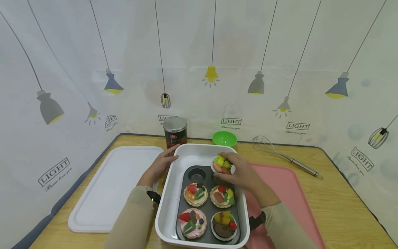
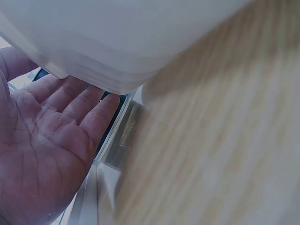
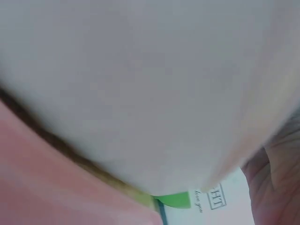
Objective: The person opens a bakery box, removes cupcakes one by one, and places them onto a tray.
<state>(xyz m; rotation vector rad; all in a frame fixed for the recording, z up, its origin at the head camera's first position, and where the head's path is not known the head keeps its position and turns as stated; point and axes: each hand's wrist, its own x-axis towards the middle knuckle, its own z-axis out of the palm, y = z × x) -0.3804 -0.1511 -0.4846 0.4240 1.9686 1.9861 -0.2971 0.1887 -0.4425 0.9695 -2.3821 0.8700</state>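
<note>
My right hand [image 1: 237, 173] pinches a fruit-topped cupcake [image 1: 221, 164] by its sides, thumb in front and fingers behind, over the back right cup of a dark muffin tin [image 1: 209, 207]. Several more cupcakes sit in the tin, one a chocolate cupcake [image 1: 223, 230] and another a pink-creamed cupcake [image 1: 193, 224]. The back left cup [image 1: 197, 175] shows its bare bottom. The tin lies inside a deep white baking dish [image 1: 168, 204]. At the dish's left rim rests my left hand [image 1: 160, 166]; in the left wrist view its fingers [image 2: 96, 110] are fairly straight against the outer wall.
Behind the dish stand a coffee can [image 1: 175, 133] and a green bowl [image 1: 224, 138]. A white board [image 1: 115, 186] lies left, a pink tray [image 1: 286, 193] right, partly under my right forearm. A whisk [image 1: 289, 159] lies at the back right. Printed curtains surround the wooden table [image 1: 339, 207].
</note>
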